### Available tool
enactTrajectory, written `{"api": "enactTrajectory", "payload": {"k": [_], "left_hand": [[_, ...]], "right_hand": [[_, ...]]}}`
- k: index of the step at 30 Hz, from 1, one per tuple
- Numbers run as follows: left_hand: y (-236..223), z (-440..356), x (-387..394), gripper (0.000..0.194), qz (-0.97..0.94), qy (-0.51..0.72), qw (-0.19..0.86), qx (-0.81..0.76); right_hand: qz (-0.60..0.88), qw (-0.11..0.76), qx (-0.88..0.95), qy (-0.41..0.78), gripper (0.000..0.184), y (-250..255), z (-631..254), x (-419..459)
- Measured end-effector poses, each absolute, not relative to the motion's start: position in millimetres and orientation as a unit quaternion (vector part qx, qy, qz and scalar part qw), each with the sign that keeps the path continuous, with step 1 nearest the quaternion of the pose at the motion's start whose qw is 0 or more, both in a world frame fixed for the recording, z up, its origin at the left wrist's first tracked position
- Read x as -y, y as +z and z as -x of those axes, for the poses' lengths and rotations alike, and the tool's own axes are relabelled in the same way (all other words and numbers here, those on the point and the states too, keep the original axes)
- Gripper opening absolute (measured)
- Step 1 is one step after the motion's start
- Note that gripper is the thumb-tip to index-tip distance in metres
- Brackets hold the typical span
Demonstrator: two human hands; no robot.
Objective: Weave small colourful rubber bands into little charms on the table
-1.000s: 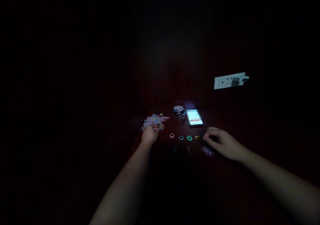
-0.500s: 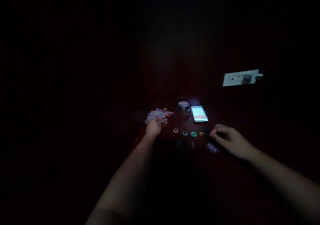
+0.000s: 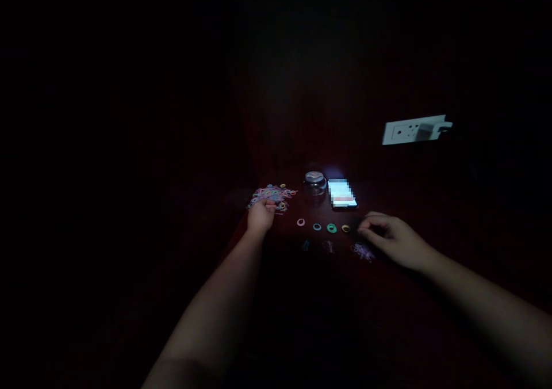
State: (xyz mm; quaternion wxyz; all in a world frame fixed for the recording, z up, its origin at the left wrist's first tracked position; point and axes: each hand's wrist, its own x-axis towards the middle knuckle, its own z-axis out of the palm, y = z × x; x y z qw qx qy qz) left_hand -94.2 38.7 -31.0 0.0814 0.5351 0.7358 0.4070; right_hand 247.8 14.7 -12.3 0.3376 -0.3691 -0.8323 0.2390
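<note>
My left hand [image 3: 261,217] is at the near edge of a loose pile of small coloured rubber bands [image 3: 276,193]. Its fingers are drawn together; what lies between them is too dim and small to make out. My right hand [image 3: 399,242] hovers or rests at the right end of a row of ring-shaped bands, thumb and index finger curled into a pinch. In that row are a pink ring [image 3: 298,223], a blue ring [image 3: 317,230], a green ring [image 3: 328,228] and a yellow ring [image 3: 343,228]. Below the right fingertips sits a small purple heap of thin bands [image 3: 363,252].
Two smaller clumps, a teal clump [image 3: 306,245] and a pinkish clump [image 3: 329,247], lie nearer me on the dark tabletop. Behind the row stand a lidded clear jar [image 3: 314,185] and a lit phone [image 3: 342,193]. A wall socket [image 3: 399,132] holds a plug at right.
The whole view has shifted slightly, so everything appears a little higher and further left. My left hand has edged slightly left along the pile; my right hand keeps its pinched pose.
</note>
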Motion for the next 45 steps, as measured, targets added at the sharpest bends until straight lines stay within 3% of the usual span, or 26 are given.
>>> {"api": "enactTrajectory", "payload": {"k": [8,24,45], "left_hand": [[-31.6,95.4,-39.0,0.016,-0.536,0.435,0.080,-0.719],[-39.1,100.9,-49.7,0.022,-0.488,0.544,0.172,-0.661],[-44.3,105.3,-54.8,0.018,-0.487,0.576,0.144,-0.640]], "right_hand": [[0.371,0.337,0.831,0.240,0.026,-12.3,-247.9,-14.8],[0.371,0.335,0.832,0.241,0.026,-13.4,-249.3,-16.2],[0.370,0.332,0.831,0.249,0.026,-13.5,-249.0,-15.2]]}}
